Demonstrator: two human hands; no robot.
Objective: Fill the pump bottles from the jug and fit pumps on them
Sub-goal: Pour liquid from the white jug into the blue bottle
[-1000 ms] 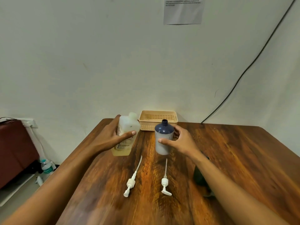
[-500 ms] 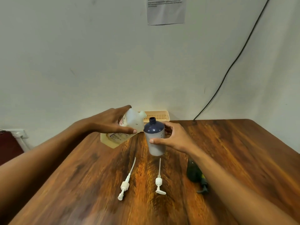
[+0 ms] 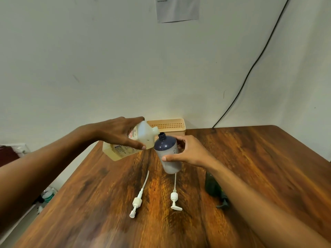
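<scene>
Your left hand grips the tilted jug; your right hand holds the bottle; below them 2 pumps lie unfitted.

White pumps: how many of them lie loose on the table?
2. The left pump lies on the jug's side; the right pump lies just in front of the blue bottle. The right arm could hide more.
</scene>
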